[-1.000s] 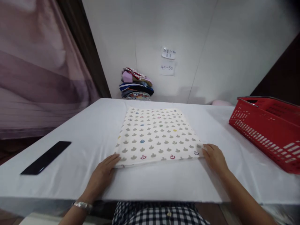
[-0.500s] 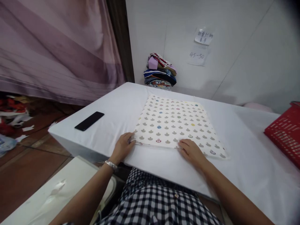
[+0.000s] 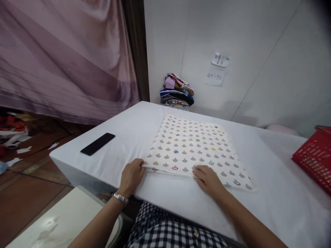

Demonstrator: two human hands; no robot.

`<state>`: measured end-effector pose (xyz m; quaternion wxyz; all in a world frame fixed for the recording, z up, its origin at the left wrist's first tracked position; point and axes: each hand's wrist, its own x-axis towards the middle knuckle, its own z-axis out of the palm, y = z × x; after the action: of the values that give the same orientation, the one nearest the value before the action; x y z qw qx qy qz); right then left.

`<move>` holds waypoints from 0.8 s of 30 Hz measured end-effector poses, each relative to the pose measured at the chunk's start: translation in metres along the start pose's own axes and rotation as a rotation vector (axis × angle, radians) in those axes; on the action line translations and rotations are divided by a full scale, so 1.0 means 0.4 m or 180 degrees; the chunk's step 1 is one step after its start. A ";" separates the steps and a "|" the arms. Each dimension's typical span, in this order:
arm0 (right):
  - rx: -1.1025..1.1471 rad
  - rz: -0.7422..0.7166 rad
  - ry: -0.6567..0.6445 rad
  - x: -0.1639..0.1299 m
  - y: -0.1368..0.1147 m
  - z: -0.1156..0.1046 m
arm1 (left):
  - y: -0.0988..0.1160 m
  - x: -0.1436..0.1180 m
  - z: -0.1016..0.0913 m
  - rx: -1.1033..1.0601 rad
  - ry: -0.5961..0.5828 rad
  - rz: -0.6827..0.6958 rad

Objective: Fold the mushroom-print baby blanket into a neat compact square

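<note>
A cream cloth (image 3: 196, 151) printed with small grey and coloured shapes lies folded flat on the white table (image 3: 271, 199). My left hand (image 3: 131, 175) rests at the cloth's near left corner, fingers on its edge. My right hand (image 3: 208, 178) lies palm down on the near edge, around the middle. Whether either hand pinches the fabric I cannot tell. A metal watch band sits on my left wrist.
A black phone (image 3: 97, 143) lies near the table's left edge. A red plastic basket (image 3: 314, 160) stands at the far right. Folded clothes (image 3: 177, 92) are stacked by the back wall. A purple curtain (image 3: 64, 55) hangs on the left, above scraps on the floor.
My right hand slid left from the cloth's near right corner to the middle of its near edge. The view turned left, and the basket slid to the frame's right edge.
</note>
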<state>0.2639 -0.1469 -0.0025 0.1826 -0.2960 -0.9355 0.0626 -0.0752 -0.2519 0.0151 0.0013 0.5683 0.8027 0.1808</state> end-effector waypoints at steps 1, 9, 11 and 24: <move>0.0019 -0.0003 0.0027 -0.005 0.002 0.002 | -0.002 -0.002 -0.004 0.0039 0.0000 -0.0032; 0.0481 0.0223 0.0114 -0.035 0.010 0.003 | -0.063 0.030 -0.044 -0.1041 -0.0944 0.0091; 0.0719 0.0408 0.0057 -0.023 0.004 -0.011 | -0.080 0.065 -0.050 -0.1466 -0.1008 -0.0007; 0.0919 0.1111 0.0430 0.183 0.154 -0.064 | 0.122 0.454 0.073 -0.0944 -0.0664 -0.0704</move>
<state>0.2509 -0.0540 0.0295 0.2717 -0.4276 -0.8371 0.2064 -0.0890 -0.0636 0.0389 0.1878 0.4859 0.8203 0.2359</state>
